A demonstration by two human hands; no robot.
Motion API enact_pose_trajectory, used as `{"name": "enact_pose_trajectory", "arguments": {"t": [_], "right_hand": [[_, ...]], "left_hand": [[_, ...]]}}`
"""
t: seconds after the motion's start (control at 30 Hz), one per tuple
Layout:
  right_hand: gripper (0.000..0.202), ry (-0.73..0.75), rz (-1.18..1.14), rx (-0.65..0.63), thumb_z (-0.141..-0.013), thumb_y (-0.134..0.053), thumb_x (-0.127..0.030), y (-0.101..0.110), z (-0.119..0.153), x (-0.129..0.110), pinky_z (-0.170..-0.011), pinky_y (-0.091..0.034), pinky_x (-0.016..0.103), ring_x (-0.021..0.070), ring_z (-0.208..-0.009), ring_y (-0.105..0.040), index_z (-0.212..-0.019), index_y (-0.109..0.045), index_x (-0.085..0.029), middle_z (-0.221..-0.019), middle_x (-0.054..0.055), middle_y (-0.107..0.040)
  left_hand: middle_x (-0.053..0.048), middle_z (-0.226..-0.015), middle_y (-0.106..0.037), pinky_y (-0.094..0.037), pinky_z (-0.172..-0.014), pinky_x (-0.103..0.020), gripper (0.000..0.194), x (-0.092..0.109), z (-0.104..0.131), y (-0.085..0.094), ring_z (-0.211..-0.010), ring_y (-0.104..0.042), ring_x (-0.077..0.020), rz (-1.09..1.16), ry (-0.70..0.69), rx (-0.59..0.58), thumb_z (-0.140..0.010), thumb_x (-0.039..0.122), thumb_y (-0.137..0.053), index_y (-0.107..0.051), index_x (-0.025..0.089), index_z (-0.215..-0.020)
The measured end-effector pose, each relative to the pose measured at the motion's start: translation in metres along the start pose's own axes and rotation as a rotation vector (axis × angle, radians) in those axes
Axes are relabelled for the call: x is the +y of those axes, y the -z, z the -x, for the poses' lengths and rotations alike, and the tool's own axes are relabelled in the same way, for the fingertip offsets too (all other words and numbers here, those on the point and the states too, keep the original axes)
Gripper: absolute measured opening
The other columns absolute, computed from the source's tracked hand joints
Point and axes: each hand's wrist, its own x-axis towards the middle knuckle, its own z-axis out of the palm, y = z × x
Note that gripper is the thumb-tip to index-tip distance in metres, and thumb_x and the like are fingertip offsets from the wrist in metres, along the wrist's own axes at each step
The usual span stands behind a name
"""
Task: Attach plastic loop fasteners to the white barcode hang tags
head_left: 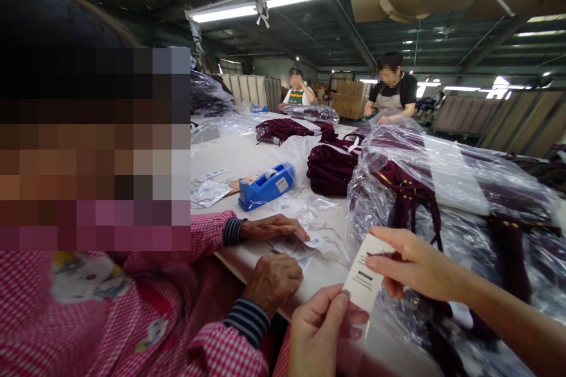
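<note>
A white printed tag (363,275) is held up between my two hands at the table's near edge. Its lower end is in what looks like clear plastic. My left hand (319,330) pinches it low on the left, thumb in front. At the upper right, my right hand (413,262) grips it between thumb and fingers. Just behind my right hand lie dark maroon garments (508,253) in clear plastic bags (393,147). Left of the tag, a co-worker's two hands (276,277) rest over small papers and tags (305,244) with thin strings.
A blue tape dispenser (266,187) stands on the white table (234,156). Folded maroon garments (331,169) lie behind it. A co-worker in a pink checked top (177,300) is close on my left. Two other people (393,91) stand across the table.
</note>
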Motion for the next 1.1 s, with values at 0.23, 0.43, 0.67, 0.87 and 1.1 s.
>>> {"name": "enact_pose_trajectory", "arguments": {"t": [0.23, 0.43, 0.67, 0.87, 1.1], "right_hand": [[0.008, 0.463, 0.353, -0.033, -0.09, -0.055, -0.02, 0.003, 0.007, -0.001, -0.063, -0.046, 0.021, 0.0118, -0.067, -0.062, -0.086, -0.061, -0.017, -0.074, 0.002, -0.065], [0.022, 0.659, 0.385, -0.049, -0.086, -0.048, -0.003, 0.0, 0.028, 0.005, -0.078, -0.049, 0.019, 0.0121, -0.088, -0.065, -0.093, -0.062, -0.018, -0.1, 0.007, -0.068], [0.022, 0.646, 0.396, -0.035, -0.088, -0.047, -0.003, -0.001, 0.031, 0.008, -0.077, -0.049, 0.017, 0.0111, -0.087, -0.065, -0.093, -0.061, -0.018, -0.102, 0.007, -0.068], [0.009, 0.478, 0.351, 0.031, -0.094, -0.05, -0.018, -0.003, 0.022, 0.009, -0.073, -0.047, 0.02, 0.0122, -0.08, -0.065, -0.094, -0.059, -0.019, -0.088, 0.004, -0.069], [0.007, 0.113, 0.185, 0.072, -0.092, -0.051, -0.023, -0.007, 0.004, 0.006, -0.051, -0.045, 0.018, 0.0116, -0.054, -0.063, -0.086, -0.05, -0.02, -0.059, -0.004, -0.061]], "left_hand": [[-0.003, -0.083, -0.078, -0.057, -0.072, -0.023, 0.017, -0.011, 0.003, 0.014, -0.075, -0.072, -0.0175, -0.326, -0.378, 0.06, -0.078, 0.03, -0.069, -0.074, 0.022, -0.093], [-0.006, -0.112, -0.072, -0.058, -0.082, -0.028, 0.016, -0.017, 0.008, 0.023, -0.092, -0.072, -0.0185, -0.429, -0.78, 0.104, -0.087, 0.018, -0.059, -0.061, 0.025, -0.101], [-0.008, -0.114, -0.07, -0.055, -0.085, -0.027, 0.011, -0.012, 0.009, 0.021, -0.096, -0.07, -0.0178, -0.634, -0.939, 0.093, -0.088, 0.013, -0.054, -0.059, 0.022, -0.088], [-0.001, -0.099, -0.076, -0.051, -0.084, -0.023, 0.013, -0.005, 0.01, 0.017, -0.089, -0.07, -0.0176, -0.594, -0.737, 0.085, -0.082, 0.015, -0.063, -0.07, 0.025, -0.086], [0.0, -0.064, -0.073, -0.048, -0.059, -0.019, 0.017, 0.001, 0.002, 0.004, -0.06, -0.063, -0.0141, -0.169, -0.029, 0.041, -0.074, 0.035, -0.073, -0.076, 0.019, -0.076]]}}
